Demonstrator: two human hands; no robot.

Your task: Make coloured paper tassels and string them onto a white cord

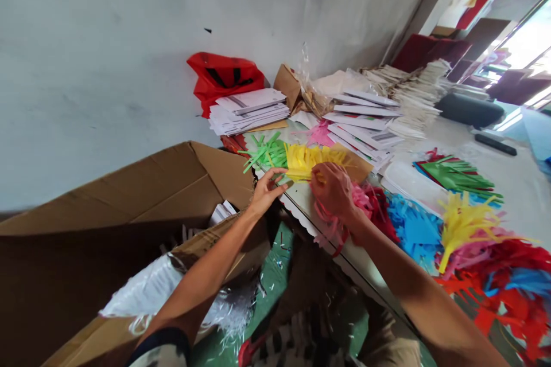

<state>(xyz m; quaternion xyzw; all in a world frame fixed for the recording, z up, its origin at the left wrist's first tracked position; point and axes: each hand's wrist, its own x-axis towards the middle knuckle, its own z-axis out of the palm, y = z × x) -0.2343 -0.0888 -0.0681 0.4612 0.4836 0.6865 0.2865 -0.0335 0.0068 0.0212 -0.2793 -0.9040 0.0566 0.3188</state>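
Observation:
A strip of yellow fringed tissue paper [307, 156] lies at the near table edge, its cut strands pointing toward the wall. My left hand [267, 190] has thumb and fingertips at the strip's left end, gripping its uncut edge. My right hand [333, 184] is closed on the same edge farther right, and its back hides the fingertips. Green fringed paper [269, 152] sits just left of the yellow strip. Under my right wrist are pink fringes [360, 199] and red fringes [381, 212]. A brown envelope-like sheet [356, 167] shows behind the right hand.
White envelope-like stacks [252, 109] and a red bag [228, 77] stand by the wall. More stacked papers [365, 120] lie behind my hands. Blue fringes [415, 232] and a mixed fringe pile [503, 264] cover the right side. A large open cardboard box [129, 195] is at left.

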